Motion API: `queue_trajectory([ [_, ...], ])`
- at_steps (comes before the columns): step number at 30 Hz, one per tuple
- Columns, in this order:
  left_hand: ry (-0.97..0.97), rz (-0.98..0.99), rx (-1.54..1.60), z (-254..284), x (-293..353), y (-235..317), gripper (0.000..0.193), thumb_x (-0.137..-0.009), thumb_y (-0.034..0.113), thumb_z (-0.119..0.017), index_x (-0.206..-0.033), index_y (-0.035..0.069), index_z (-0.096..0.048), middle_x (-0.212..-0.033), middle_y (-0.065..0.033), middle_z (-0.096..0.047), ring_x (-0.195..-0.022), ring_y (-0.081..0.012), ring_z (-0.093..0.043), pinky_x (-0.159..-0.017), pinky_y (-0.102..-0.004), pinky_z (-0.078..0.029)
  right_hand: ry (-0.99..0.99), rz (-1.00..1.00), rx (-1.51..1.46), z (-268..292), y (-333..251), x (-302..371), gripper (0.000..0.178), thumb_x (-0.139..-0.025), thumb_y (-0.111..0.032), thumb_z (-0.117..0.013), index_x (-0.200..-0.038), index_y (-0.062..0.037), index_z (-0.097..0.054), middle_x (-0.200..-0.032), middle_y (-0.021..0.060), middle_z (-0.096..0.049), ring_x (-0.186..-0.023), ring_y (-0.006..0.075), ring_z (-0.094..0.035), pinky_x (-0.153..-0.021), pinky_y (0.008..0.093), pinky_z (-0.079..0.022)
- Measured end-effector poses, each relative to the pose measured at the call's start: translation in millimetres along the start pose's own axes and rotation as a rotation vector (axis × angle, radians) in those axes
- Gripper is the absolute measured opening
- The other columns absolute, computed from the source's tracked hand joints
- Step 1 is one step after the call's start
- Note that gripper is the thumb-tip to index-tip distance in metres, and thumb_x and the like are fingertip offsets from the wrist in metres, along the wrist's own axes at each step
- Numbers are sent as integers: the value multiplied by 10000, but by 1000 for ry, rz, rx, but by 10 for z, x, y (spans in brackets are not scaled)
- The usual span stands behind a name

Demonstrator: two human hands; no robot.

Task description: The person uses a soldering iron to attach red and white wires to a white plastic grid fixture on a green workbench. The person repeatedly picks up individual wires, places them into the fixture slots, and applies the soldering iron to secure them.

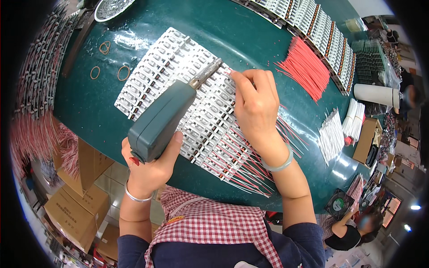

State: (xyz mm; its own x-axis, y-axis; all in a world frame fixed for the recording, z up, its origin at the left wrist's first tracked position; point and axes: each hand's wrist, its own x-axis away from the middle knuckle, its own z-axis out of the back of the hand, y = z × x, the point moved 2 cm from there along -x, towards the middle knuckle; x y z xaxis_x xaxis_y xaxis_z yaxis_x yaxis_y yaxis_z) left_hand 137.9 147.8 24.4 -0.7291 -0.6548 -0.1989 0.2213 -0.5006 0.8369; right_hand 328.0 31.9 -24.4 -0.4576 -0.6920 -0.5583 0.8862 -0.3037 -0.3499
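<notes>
My left hand (154,163) is wrapped round the handle of a dark green soldering gun (163,118). Its metal tip reaches the upper right edge of a panel of white circuit boards (154,67) lying on the table. Right beside that tip, my right hand (257,102) pinches a thin red wire, of which only a small bit shows at the fingertips. Along the panel's near right part, red and white wires (243,167) are attached to the boards and trail toward me. Small components sit in rows across the panel. The exact contact at the tip is too small to make out.
Bundles of red wires (306,69) and white wires (330,136) lie on the green table (250,49). More board panels (313,27) stand along the far right. Rubber bands (95,73) and a metal bowl (111,10) are at the left. Cardboard boxes (78,216) stand below; another person (346,234) sits right.
</notes>
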Motion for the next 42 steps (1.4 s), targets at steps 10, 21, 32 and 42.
queue_trajectory([
  [10,9,13,113,-56,81,-97,164,-761,-5,-765,-910,-21,-698,-773,-88,-694,-597,-188,-639,-599,-285,-500,-28,-53,-7,6,-57,12,236,-751,92,-721,-957,-21,-715,-855,95,-613,-788,267,-589,-685,375,-500],
  [21,-10,34,66,-80,76,-80,150,-767,16,-755,-902,-13,-698,-762,-94,-677,-583,-221,-625,-592,-301,-494,-31,-16,-9,1,-41,10,263,-695,83,-691,-952,35,-717,-853,104,-597,-794,261,-565,-678,358,-502],
  [32,118,345,238,9,288,-103,219,-794,54,-805,-986,-13,-723,-860,-56,-731,-725,-126,-665,-674,-268,-528,-34,-2,-11,10,-38,15,267,-699,92,-675,-959,37,-701,-857,110,-590,-802,267,-563,-690,359,-504],
  [42,25,277,239,-60,218,-75,163,-790,35,-793,-920,-14,-707,-787,-41,-714,-642,-109,-625,-624,-259,-493,-28,-7,-17,2,-36,22,248,-697,100,-662,-936,41,-687,-855,116,-577,-805,276,-557,-689,367,-503],
])
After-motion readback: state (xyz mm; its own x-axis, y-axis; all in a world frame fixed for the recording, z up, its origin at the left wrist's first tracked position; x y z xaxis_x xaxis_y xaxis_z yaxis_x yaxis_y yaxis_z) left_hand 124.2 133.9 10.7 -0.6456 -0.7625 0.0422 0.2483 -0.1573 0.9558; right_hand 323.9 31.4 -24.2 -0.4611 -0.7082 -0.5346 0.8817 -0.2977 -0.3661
